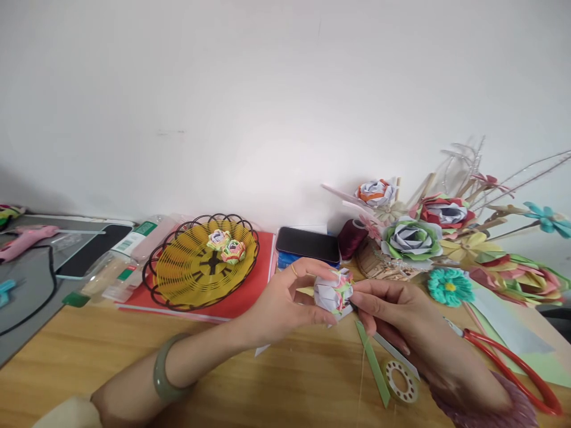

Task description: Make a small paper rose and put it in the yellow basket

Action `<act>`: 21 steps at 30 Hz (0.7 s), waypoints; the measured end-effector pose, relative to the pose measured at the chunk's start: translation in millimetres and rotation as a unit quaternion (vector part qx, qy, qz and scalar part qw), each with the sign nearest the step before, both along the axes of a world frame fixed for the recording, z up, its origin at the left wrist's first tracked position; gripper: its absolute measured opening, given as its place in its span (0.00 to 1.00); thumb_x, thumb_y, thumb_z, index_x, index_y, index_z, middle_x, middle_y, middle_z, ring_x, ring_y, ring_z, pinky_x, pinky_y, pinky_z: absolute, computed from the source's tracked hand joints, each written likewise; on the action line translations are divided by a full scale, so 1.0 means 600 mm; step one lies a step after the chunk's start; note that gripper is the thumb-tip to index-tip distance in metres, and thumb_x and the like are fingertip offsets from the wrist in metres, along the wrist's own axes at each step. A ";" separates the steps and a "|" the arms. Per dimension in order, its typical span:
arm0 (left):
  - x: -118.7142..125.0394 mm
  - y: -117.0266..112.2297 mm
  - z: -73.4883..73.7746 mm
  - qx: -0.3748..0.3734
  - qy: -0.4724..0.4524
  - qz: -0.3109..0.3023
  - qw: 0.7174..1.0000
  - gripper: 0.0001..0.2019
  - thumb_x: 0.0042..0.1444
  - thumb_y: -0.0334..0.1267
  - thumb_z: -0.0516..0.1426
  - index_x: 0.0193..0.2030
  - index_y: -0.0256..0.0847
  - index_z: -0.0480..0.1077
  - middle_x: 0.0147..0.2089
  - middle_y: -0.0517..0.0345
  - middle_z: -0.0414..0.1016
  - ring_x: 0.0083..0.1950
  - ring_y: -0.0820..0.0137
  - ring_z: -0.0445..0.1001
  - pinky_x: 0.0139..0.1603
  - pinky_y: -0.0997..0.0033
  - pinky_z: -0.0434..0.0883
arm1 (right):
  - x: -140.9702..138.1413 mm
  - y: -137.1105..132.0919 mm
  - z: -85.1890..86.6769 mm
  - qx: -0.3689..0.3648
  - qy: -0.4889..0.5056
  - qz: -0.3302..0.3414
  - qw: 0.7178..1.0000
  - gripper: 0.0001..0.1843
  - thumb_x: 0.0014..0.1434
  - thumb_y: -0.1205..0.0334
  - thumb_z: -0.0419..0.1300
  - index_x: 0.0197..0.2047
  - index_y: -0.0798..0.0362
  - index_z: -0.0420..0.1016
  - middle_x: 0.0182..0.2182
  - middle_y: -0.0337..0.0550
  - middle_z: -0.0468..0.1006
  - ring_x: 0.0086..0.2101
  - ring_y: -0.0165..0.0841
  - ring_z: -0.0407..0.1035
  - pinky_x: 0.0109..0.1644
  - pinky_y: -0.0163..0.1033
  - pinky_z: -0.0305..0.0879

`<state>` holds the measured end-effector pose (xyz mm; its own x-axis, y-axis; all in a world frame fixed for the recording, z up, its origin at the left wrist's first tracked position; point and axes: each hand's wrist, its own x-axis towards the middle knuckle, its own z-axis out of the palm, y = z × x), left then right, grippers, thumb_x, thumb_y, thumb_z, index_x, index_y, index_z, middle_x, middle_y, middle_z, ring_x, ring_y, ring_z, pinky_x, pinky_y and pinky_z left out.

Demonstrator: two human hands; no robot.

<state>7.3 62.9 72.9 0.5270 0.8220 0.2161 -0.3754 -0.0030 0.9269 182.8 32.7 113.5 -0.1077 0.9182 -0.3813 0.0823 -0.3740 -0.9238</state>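
My left hand (285, 300) grips a small folded paper rose (333, 290), white with pink and green edges, just above the wooden table (134, 356). My right hand (397, 312) pinches the same flower from the right, with a thin dark tool tip showing between its fingers at the paper. Beneath my right hand lie a green paper strip (373, 364), a white strip and a tape ring (402, 381). A green bangle sits on my left wrist.
A yellow wire basket (178, 279) holding two small paper roses (226, 245) rests on red paper at left. A black phone (307, 244), dark red thread spool (351, 238), a bouquet of paper flowers (413, 236) and red-handled scissors (513, 368) lie right. A pink glue gun (24, 241) sits far left.
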 end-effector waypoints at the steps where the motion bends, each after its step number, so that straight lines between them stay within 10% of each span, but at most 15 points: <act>1: 0.000 0.000 0.000 0.000 0.000 0.000 1.000 0.19 0.38 0.28 0.66 0.39 0.44 0.69 0.48 0.58 0.66 0.47 0.69 0.69 0.42 0.71 0.69 | 0.001 0.001 0.000 -0.002 -0.005 0.004 1.000 0.17 0.44 0.49 0.65 0.26 0.57 0.75 0.11 0.33 0.64 0.12 0.18 0.43 0.16 0.31 0.32; 14: 0.002 0.003 0.002 -0.086 0.025 -0.007 0.996 0.22 0.35 0.31 0.68 0.39 0.41 0.67 0.45 0.55 0.71 0.41 0.70 0.70 0.40 0.70 0.67 | -0.010 -0.005 0.004 0.024 0.007 -0.038 0.999 0.18 0.39 0.49 0.68 0.21 0.55 0.71 0.12 0.31 0.62 0.14 0.19 0.42 0.18 0.31 0.32; 21: 0.001 0.005 0.004 -0.209 -0.093 -0.073 0.971 0.21 0.36 0.32 0.67 0.40 0.42 0.68 0.45 0.57 0.71 0.37 0.72 0.72 0.34 0.72 0.69 | 0.003 -0.016 0.007 0.199 0.041 -0.157 0.966 0.16 0.51 0.51 0.62 0.19 0.50 0.69 0.15 0.36 0.60 0.19 0.27 0.52 0.20 0.33 0.50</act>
